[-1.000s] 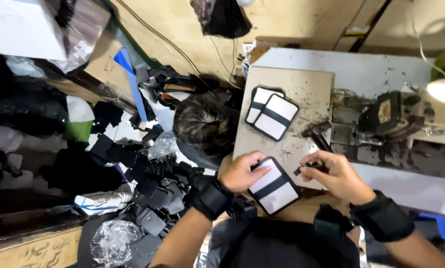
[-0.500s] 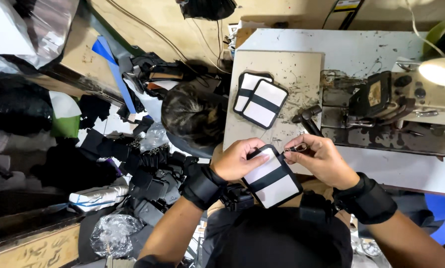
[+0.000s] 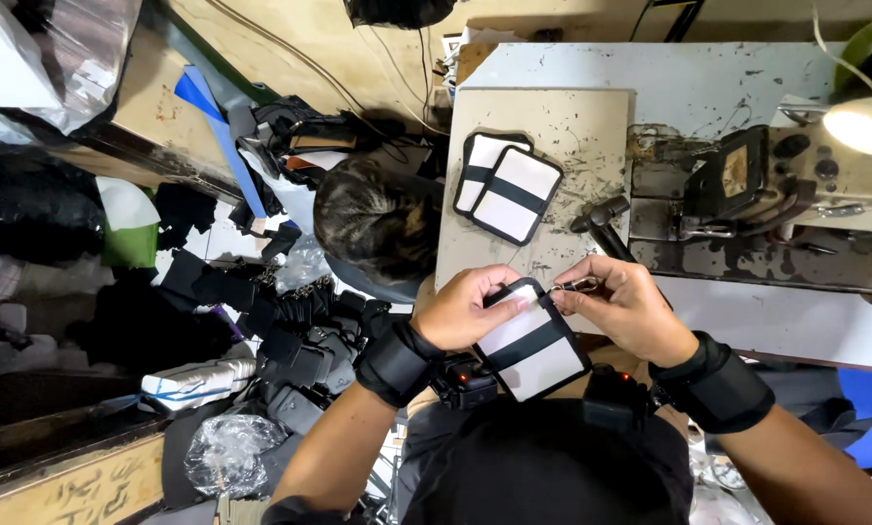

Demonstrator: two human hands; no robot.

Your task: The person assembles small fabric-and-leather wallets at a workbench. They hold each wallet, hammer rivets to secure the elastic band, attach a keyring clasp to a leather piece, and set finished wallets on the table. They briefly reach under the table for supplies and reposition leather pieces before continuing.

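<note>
Above my lap, my left hand (image 3: 470, 311) grips one white pouch (image 3: 531, 342); my right hand (image 3: 622, 306) pinches one metal clip (image 3: 577, 286) at its corner. Two more pouches (image 3: 506, 187) lie on the table (image 3: 552, 126).

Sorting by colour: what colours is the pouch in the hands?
White with black edging and a black centre band, on the pouch; head view.

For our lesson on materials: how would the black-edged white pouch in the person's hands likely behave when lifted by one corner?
The pouch looks thin and flat, so probably light. Held between left hand and right hand, it stays fairly flat, suggesting some stiffness, though it may sag slightly. The metal clip at its corner could swing.
</note>
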